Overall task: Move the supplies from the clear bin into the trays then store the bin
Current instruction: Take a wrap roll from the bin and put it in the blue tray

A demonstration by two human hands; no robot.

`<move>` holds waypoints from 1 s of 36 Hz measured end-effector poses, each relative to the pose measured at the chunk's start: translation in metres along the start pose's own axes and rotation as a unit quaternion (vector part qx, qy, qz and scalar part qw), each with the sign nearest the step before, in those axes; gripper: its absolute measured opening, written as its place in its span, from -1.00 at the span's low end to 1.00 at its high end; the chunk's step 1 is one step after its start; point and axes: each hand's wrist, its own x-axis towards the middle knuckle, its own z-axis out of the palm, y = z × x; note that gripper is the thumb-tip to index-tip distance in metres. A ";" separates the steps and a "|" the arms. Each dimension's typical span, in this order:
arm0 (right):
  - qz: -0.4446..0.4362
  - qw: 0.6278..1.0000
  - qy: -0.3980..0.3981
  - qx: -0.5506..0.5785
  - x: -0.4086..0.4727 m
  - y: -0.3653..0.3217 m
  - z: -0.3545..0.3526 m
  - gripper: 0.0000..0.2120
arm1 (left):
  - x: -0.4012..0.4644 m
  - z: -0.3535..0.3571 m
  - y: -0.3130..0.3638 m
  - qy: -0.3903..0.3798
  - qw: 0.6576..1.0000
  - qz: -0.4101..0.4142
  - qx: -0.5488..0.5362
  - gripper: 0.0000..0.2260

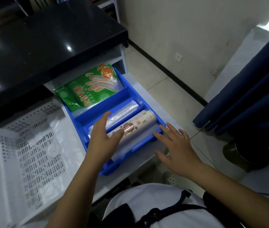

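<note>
The left hand [103, 137] is spread flat, its grip open, palm and fingers lying on the printed roll [137, 125] without pinching it. The right hand [174, 144] is likewise spread and holds nothing, its fingertips at the near right rim of the blue tray [130, 94]. The roll lies lengthwise in the tray's right-hand front compartment, directly under the left grip; a clear plastic packet [122, 111] fills the compartment just beside it, and a green glove packet [91, 88] sits tilted in the rear section, overhanging its edge. The tray rests on a pale shelf [144, 159] beneath the black bench [39, 41], its front corner close to the shelf's lip. A push from either hand could probably nudge the tray off that lip, or roll the supply against the divider. To the left stands a white perforated basket [26, 148] holding thin plastic; whether this is the bin to store cannot be told.
</note>
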 end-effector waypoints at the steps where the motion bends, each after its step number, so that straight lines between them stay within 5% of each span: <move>1: -0.009 1.000 0.006 0.009 0.002 -0.002 -0.001 -0.40 | -0.007 -0.005 -0.002 0.017 0.996 -0.042 -0.071 -0.42; 5: -0.048 0.999 0.014 0.019 0.016 -0.010 -0.005 -0.34 | -0.029 -0.013 -0.012 0.033 0.936 -0.188 -0.297 -0.54; 10: -0.089 0.996 0.027 0.018 0.052 -0.024 -0.007 -0.32 | -0.035 -0.011 -0.012 0.030 0.861 -0.286 -0.418 -0.79; 12: -0.106 0.994 0.023 -0.006 0.066 -0.028 -0.005 -0.35 | -0.033 -0.009 -0.011 0.035 0.845 -0.308 -0.435 -0.73; 18: -0.155 0.984 -0.002 -0.086 0.078 -0.027 0.013 -0.39 | -0.025 -0.001 -0.013 0.056 0.842 -0.320 -0.432 -0.71; 36: -0.163 0.982 0.043 -0.089 0.083 -0.023 0.024 -0.42 | -0.019 0.005 -0.021 0.044 0.833 -0.319 -0.449 -0.70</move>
